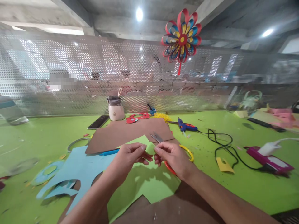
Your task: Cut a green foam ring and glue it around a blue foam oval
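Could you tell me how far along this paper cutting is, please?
Done: the blue sheet already shows rounded cut-outs. In hand: left hand and right hand pinch a small green piece, scissors looped on the right. Left: the green sheet is mostly uncut.

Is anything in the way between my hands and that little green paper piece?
Nothing visible. The left hand and right hand both pinch the green paper piece; the scissors in the right hand point away behind it.
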The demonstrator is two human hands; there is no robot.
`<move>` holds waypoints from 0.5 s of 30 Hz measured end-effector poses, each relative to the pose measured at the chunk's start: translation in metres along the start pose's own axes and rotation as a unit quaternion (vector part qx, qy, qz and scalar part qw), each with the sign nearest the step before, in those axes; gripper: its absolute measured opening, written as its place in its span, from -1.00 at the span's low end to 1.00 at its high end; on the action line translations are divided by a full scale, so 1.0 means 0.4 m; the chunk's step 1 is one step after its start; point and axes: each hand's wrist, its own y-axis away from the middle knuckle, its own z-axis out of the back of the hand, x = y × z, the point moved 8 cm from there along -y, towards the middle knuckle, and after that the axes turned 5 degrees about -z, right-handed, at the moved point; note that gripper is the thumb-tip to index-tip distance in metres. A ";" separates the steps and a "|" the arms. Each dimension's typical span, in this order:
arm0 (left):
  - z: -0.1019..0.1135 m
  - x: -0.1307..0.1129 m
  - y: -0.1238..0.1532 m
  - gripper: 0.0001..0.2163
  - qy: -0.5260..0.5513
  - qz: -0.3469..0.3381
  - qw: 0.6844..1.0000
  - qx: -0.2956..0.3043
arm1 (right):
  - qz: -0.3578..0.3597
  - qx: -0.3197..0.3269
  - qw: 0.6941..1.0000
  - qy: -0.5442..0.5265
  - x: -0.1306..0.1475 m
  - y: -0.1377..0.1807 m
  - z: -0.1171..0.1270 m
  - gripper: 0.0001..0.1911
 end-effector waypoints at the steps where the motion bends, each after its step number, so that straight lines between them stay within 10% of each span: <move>1: 0.002 0.003 0.000 -0.75 -0.005 0.005 1.000 -0.005 | 0.000 0.000 1.000 0.001 0.000 0.000 0.000 -0.77; 15: 0.018 -0.021 0.004 -0.68 -0.109 -0.054 0.987 -0.106 | 0.003 -0.006 1.000 0.008 -0.007 -0.004 0.005 -0.76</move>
